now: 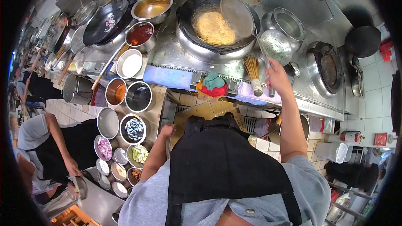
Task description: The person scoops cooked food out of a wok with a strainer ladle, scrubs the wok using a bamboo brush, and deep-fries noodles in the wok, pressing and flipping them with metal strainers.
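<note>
My right hand is closed around the long handle of a wide, round strainer. The strainer is tilted over the right side of a black wok. Yellow noodles lie in bubbling liquid in this wok. Just below my right hand are a bamboo brush and a folded cloth on the stove's front edge. A perforated ladle rests behind the handle. My left hand hangs low beside the side counter, its fingers curled with nothing visible in them.
On my left, the side counter holds steel pots, including one of dark liquid, and bowls of chopped onion and green vegetable. A second wok stands at left. A co-worker's hand is at lower left. Another burner is right.
</note>
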### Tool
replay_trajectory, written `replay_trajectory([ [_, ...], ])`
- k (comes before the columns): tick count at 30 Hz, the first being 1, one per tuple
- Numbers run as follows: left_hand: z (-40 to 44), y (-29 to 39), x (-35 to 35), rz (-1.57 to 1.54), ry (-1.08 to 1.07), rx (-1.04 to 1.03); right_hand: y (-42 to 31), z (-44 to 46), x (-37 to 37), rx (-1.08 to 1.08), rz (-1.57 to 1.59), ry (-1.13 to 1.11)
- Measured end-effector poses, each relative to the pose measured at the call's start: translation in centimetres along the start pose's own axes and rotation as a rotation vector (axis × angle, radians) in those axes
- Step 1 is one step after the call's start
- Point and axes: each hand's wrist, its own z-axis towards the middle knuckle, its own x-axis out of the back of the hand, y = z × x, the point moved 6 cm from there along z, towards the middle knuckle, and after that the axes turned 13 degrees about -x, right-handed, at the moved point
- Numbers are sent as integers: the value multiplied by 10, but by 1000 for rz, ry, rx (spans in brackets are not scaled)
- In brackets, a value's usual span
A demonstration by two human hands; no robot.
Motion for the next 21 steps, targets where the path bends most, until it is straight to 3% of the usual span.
replay_trajectory([
  [3, -25, 48, -10, 118, 63, 49, -9, 61, -1, 318, -549, 269],
  [6, -35, 61, -14, 139, 46, 108, -17, 113, -10, 476, -665, 298],
  [9, -18, 23, -9, -3, 52, 94, -25, 115, -12, 483, -724, 129],
  [13, 3, -47, 3, -40, 91, 60, -16, 111, 10, 605, -831, 115],
  [14, 5, -51, 6, 266, -9, -49, -15, 108, 19, 570, -929, 106],
  [16, -4, -40, -5, 566, -109, -154, -8, 108, 34, 535, -1032, 91],
  [18, -19, -42, -7, 182, 46, 147, 3, 115, 57, 427, -1091, 166],
  [21, -13, -49, -6, 229, 22, 76, 10, 119, 84, 486, -1113, 304],
])
